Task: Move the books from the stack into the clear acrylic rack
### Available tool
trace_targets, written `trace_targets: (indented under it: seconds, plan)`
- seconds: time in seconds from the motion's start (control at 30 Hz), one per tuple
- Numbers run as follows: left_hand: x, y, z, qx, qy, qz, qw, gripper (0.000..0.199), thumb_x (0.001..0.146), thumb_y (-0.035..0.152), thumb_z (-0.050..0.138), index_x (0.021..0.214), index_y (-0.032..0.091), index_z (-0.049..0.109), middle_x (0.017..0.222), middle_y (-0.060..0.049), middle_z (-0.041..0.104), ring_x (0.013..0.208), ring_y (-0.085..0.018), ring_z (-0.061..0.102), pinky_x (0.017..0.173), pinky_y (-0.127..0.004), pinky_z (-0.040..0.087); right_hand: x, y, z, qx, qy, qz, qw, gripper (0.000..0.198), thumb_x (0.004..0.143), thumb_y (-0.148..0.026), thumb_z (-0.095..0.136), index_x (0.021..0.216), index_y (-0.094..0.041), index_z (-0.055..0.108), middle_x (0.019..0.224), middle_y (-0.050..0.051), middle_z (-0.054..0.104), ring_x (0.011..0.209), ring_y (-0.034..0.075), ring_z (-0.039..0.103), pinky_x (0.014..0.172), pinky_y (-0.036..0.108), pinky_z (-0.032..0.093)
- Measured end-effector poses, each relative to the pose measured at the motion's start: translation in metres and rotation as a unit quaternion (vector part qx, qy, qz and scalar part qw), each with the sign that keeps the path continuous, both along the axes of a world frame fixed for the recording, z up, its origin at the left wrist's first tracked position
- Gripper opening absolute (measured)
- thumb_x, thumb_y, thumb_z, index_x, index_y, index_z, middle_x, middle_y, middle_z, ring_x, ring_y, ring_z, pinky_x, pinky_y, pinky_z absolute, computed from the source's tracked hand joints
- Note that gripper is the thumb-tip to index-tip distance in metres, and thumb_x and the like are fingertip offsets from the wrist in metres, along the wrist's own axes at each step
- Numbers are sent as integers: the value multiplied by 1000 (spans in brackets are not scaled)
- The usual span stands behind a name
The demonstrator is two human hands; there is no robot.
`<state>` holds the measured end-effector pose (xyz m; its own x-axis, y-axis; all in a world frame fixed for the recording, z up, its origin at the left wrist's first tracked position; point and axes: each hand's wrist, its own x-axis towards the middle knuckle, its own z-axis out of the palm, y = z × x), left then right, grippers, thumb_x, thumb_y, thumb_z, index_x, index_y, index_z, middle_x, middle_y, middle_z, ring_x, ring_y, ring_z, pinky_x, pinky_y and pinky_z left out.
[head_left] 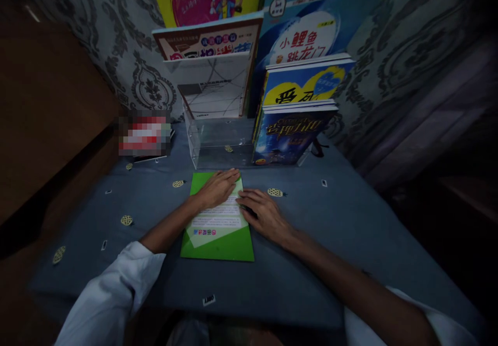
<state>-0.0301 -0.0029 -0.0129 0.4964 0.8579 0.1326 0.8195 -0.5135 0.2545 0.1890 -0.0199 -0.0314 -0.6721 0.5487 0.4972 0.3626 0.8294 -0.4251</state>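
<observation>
A green book (221,247) lies flat on the table, with a pale printed panel and a row of coloured characters that appear upside down from here. My left hand (218,188) rests flat across its upper part, fingers stretched out toward the far right corner. At the book's right edge is my right hand (266,213), its fingertips touching that edge and its thumb apart from the fingers. Neither hand grips anything. Just beyond the book stands a clear acrylic book rack (194,146) that holds several books.
Dark blue book (290,136), yellow-and-blue book (307,81) and grey-white book (218,89) stand in the rack. Taller picture books rise behind. At left lies a blurred red-and-white item (144,136). The blue-grey tablecloth (151,201) has pineapple prints. Patterned wallpaper (151,84) backs the table.
</observation>
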Motion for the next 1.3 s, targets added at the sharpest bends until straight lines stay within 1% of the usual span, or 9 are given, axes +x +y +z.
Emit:
trace_targets:
  seconds: [0.13,0.3,0.43,0.6,0.7,0.83,1.0,1.17,1.3]
  plan:
    - [0,-1,-1,10,5,-12,1000,46,104,26,34,147,15,48,156,-14,46,149,-24,38,119,-46,34,0,1,-2,-2,2,0,1000,26,92,-19,59,113,-24,73,120,11,73,119,29,64,99,53,54]
    - [3,-7,3,16,14,-36,999,44,105,25,37,144,11,51,153,-15,49,147,-24,42,118,-44,36,1,3,-4,-8,9,3,1000,24,91,-18,60,109,-23,75,118,12,74,117,30,65,99,53,54]
    - [5,-14,4,17,4,-51,999,41,105,26,39,141,15,53,150,-14,54,145,-22,44,118,-41,37,1,5,-5,-19,17,4,1000,25,88,-17,62,108,-24,75,120,11,74,116,30,66,99,53,52]
    - [7,-28,7,10,-7,-60,998,41,105,26,39,143,17,52,151,-13,53,146,-21,43,119,-42,36,4,4,6,-56,61,-28,996,25,93,-19,56,105,-25,77,109,8,78,103,27,71,93,49,55]
    - [12,-41,14,-2,-7,-67,998,40,105,26,38,142,18,53,152,-13,52,146,-22,43,119,-44,35,6,2,15,-74,82,-75,991,26,95,-23,54,105,-26,77,100,6,79,91,25,73,87,45,56]
    - [21,-63,24,-21,6,-81,996,40,106,24,38,142,16,53,151,-15,52,144,-25,45,119,-47,35,6,1,17,-81,88,-87,989,25,95,-25,53,103,-23,77,93,7,78,87,25,72,83,43,57]
    - [27,-93,28,-23,38,-92,995,41,106,25,39,145,21,50,154,-10,50,144,-23,45,121,-46,33,5,0,15,-78,83,-64,991,24,95,-23,53,104,-24,75,98,7,78,92,25,72,86,43,56]
    - [30,-126,25,-29,42,-97,994,44,107,32,39,147,16,47,156,-12,46,147,-22,41,124,-45,28,4,0,12,-58,77,-13,995,26,93,-20,53,108,-23,74,105,8,77,100,26,70,90,45,55]
    - [30,-152,26,-48,36,-110,992,49,107,36,39,151,15,42,158,-11,43,150,-22,36,127,-45,22,4,0,6,-24,38,15,999,25,93,-21,56,111,-21,73,110,11,76,106,29,69,93,49,52]
